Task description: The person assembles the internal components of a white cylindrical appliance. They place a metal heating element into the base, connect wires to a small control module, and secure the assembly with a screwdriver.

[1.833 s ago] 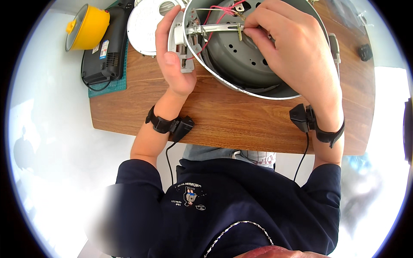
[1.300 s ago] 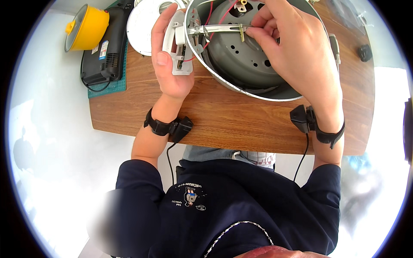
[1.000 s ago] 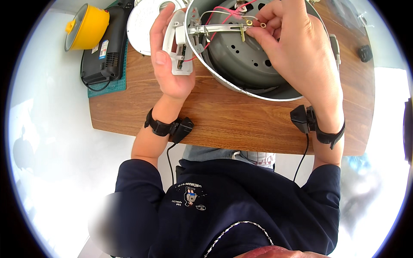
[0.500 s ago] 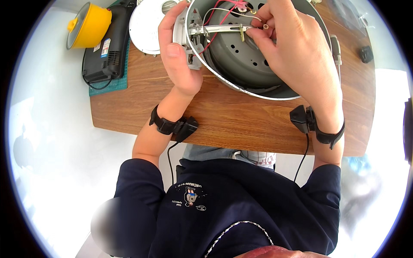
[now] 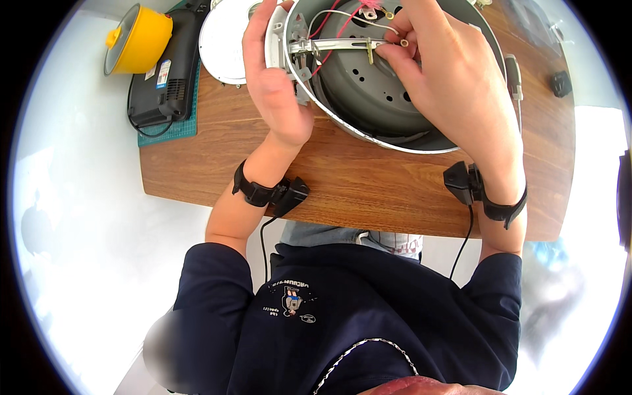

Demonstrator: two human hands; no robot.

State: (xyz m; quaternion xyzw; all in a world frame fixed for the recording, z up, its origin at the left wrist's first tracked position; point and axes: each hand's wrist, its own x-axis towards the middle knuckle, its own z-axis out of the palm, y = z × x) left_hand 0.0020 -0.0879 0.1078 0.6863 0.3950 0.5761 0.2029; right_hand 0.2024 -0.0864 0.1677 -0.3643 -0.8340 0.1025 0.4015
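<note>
A round grey metal appliance shell, like a rice cooker body [image 5: 368,135], stands open at the top of the view. A narrow silvery metal lever [image 5: 342,44] reaches across its inside from a pale plastic switch panel [image 5: 276,43] on its left wall. My left hand [image 5: 282,105] is curled against the outside of that panel. Inside the shell, my right hand [image 5: 461,79] pinches the lever's free end with thumb and forefinger. A small brass-coloured tab [image 5: 370,52] crosses the lever beside the fingertips. Red wires [image 5: 322,64] and a white wire [image 5: 329,12] run nearby.
A white round plate [image 5: 227,46] lies left of the shell. Farther left, a yellow pot [image 5: 148,39] sits by a black appliance [image 5: 158,99] on a green mat [image 5: 181,128]. A small black knob-like part [image 5: 560,84] lies right on the wooden table [image 5: 368,191].
My left hand has turned slightly on the panel, and its thumb has moved out of sight. My right hand has barely moved and keeps its pinch on the lever.
</note>
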